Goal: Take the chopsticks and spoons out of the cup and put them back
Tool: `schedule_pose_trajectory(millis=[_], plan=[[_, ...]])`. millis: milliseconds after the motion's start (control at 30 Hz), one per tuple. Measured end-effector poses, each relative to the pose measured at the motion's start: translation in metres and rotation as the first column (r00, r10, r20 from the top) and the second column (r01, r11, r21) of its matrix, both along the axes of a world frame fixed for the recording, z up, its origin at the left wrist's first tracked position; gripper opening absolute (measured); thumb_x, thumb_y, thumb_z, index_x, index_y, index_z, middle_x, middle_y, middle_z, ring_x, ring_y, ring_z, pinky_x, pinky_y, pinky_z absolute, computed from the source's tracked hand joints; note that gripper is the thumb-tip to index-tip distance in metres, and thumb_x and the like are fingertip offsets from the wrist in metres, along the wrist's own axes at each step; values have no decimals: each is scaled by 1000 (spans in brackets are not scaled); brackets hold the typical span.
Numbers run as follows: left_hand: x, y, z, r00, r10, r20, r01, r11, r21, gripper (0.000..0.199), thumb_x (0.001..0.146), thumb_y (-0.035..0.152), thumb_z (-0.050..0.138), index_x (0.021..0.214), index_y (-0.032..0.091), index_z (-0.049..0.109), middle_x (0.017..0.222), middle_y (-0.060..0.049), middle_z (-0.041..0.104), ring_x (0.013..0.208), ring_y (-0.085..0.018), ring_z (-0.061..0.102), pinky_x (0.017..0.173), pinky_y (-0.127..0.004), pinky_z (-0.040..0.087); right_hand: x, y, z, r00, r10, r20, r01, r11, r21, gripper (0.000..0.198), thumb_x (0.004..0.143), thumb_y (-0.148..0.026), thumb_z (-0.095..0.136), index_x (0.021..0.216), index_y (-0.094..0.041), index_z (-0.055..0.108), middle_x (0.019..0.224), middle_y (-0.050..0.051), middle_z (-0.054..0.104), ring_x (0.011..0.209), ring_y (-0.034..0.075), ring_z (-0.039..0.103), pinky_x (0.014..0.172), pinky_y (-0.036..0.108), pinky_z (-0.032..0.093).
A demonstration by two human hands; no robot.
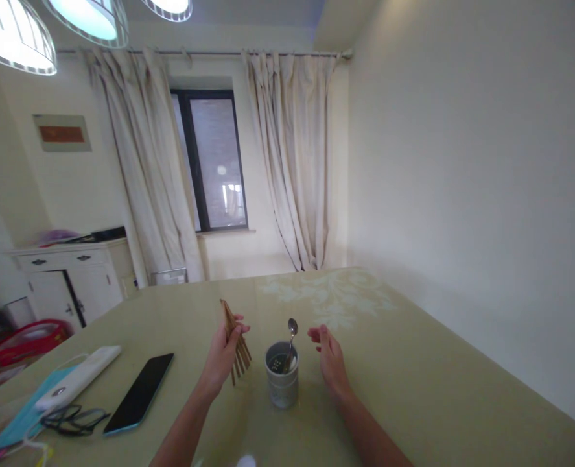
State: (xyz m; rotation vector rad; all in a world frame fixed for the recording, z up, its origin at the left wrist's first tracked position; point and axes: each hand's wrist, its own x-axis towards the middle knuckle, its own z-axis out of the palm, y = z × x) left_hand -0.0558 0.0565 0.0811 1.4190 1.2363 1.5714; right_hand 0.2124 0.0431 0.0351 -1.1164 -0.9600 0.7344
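Observation:
In the head view, my left hand (225, 350) is closed around a bunch of wooden chopsticks (240, 355), which splay out below the fingers. Just right of it, a grey cylindrical utensil holder (282, 388) stands upright on the table. Inside the holder leans a metal spoon (292, 328), bowl end up, and small holes show in its bottom. To the right of the holder, apart from it, is my right hand (330, 355) with its fingers loosely curved and nothing visible in them.
A phone (140, 393), eyeglasses (73, 420), a white power strip-like device (80, 376) and a blue face mask (29, 405) lie on the left of the table (413, 402). A wall runs along the right side. Behind are a white cabinet (93, 279) and curtains (294, 155).

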Motion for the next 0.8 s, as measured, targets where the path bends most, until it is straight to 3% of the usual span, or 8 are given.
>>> schedule_pose_trajectory(millis=[167,300,400,633,800], plan=[[-10,-1,0,980,-76,182,106,981,-162,49,85,55,77,115,19,61,97,-7,76,96,-24,76,86,-39,63,0,0,-1,1000,0,6,0,1000,-3,79,82,-90,49,87,-18,81,94,15,82,88,30,75,77,41,56],[-24,10,1,940,-163,299,284,859,-426,26,89,28,77,110,19,65,100,-7,77,87,-19,77,83,-36,65,-1,-1,0,1000,-3,20,2,1000,1,79,82,-91,50,85,-18,81,90,14,82,86,30,75,76,40,56],[-27,22,-11,946,-195,258,305,800,-516,22,80,22,84,92,16,66,89,-9,78,77,-19,76,75,-35,64,0,-1,1,1000,-8,26,8,1000,-10,79,81,-91,49,83,-18,81,89,14,82,85,29,74,76,40,56],[-14,41,-39,977,-211,39,198,820,-536,34,62,34,92,69,17,64,61,-2,69,56,-18,65,58,-30,53,-3,-4,3,998,35,48,-35,999,-9,78,84,-90,48,80,-19,81,86,15,81,81,30,73,70,39,56],[-3,47,-44,969,-204,-137,123,886,-447,41,60,33,88,93,17,71,80,-3,75,82,-26,73,73,-33,55,-9,-12,8,985,137,106,-137,990,-8,79,85,-90,46,84,-19,81,90,13,80,84,28,73,72,38,57]])
